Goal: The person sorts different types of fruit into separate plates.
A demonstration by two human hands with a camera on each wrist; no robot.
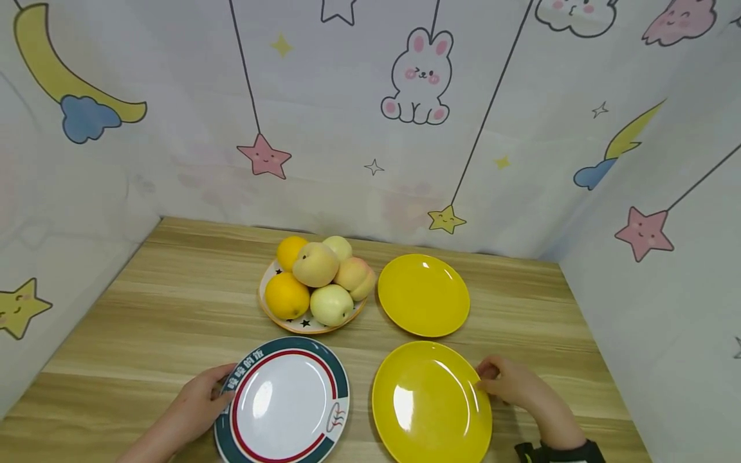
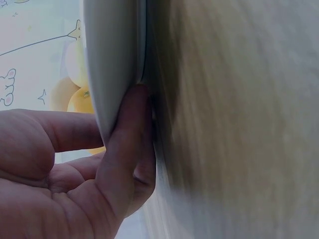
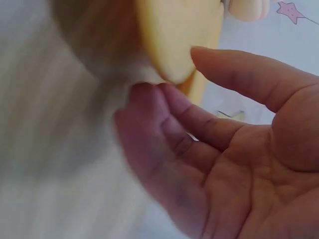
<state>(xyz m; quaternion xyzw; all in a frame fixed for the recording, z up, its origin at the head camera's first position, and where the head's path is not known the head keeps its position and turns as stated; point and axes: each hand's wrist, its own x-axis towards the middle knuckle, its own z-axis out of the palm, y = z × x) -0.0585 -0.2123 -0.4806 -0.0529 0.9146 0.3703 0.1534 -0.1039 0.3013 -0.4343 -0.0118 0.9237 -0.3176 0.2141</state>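
A white plate (image 1: 283, 402) with a green and red rim lies at the near edge of the wooden table (image 1: 173, 289). My left hand (image 1: 222, 389) pinches its left rim. In the left wrist view the thumb lies over the white plate (image 2: 112, 59) and a finger (image 2: 129, 149) curls under the edge. Beside it lies a yellow plate (image 1: 431, 405). My right hand (image 1: 483, 379) holds its right rim. The right wrist view shows the thumb (image 3: 239, 74) on the yellow plate (image 3: 177, 35) and curled fingers (image 3: 154, 114) below its edge.
A second yellow plate (image 1: 422, 294) lies behind the near one. To its left stands a star-patterned plate (image 1: 301, 323) piled with oranges, peaches and pale apples. Cartoon-printed cloth walls (image 1: 370, 128) close in the table at the back and on both sides.
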